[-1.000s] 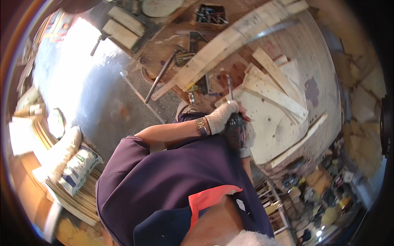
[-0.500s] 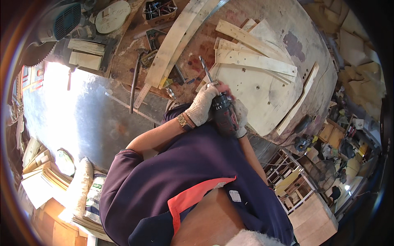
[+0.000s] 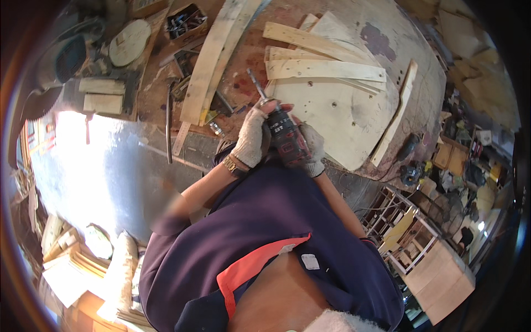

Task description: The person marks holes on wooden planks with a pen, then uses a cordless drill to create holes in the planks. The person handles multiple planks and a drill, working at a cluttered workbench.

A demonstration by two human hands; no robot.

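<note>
A black and red power drill (image 3: pixel 285 135) with a long bit is held in front of my chest, bit pointing up and left. My left hand (image 3: pixel 253 138), in a pale fingerless glove with a wrist band, grips the drill's front near the chuck. My right hand (image 3: pixel 313 149), gloved too, wraps the drill's body from the right. The bit's tip hangs over the reddish workbench (image 3: pixel 243 83) next to a pale plywood panel (image 3: pixel 332 110).
Several wooden strips (image 3: pixel 323 69) lie on the plywood panel, and long planks (image 3: pixel 213 61) run across the bench. A box of small parts (image 3: pixel 186 21) and a round wooden disc (image 3: pixel 129 50) sit at the back left. Stools and clutter (image 3: pixel 420 232) stand at right.
The view has shifted so the bench and both hands sit further right and higher. Both hands stay on the drill, held close to my chest.
</note>
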